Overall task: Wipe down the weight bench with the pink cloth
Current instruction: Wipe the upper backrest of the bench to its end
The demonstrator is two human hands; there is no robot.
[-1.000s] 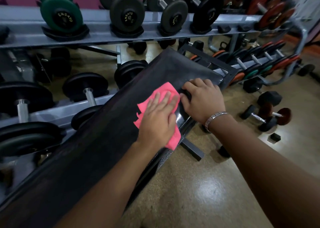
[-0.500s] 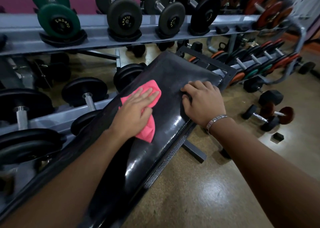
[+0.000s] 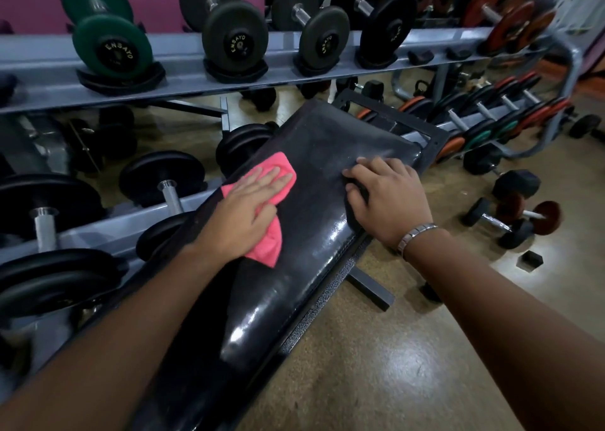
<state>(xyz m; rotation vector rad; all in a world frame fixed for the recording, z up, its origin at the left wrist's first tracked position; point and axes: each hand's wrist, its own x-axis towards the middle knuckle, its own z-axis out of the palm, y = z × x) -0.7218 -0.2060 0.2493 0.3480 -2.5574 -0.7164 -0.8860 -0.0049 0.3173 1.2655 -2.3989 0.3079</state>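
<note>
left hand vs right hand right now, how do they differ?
Left hand lies flat, fingers straight, pressing the pink cloth; right hand has curled fingers gripping the bench edge, no cloth. Left hand sits near the pad's left edge; right hand at its right edge. Right hand's wrist bears a metal bracelet; left hand's looks bare. Both rest on the bench pad.

Black padded weight bench (image 3: 322,142), glossy, running diagonally from near left to far right, carries a pink cloth (image 3: 268,245) by its left edge, pressed under the flat left hand (image 3: 248,208); the right hand (image 3: 389,198) grips its right edge.
</note>
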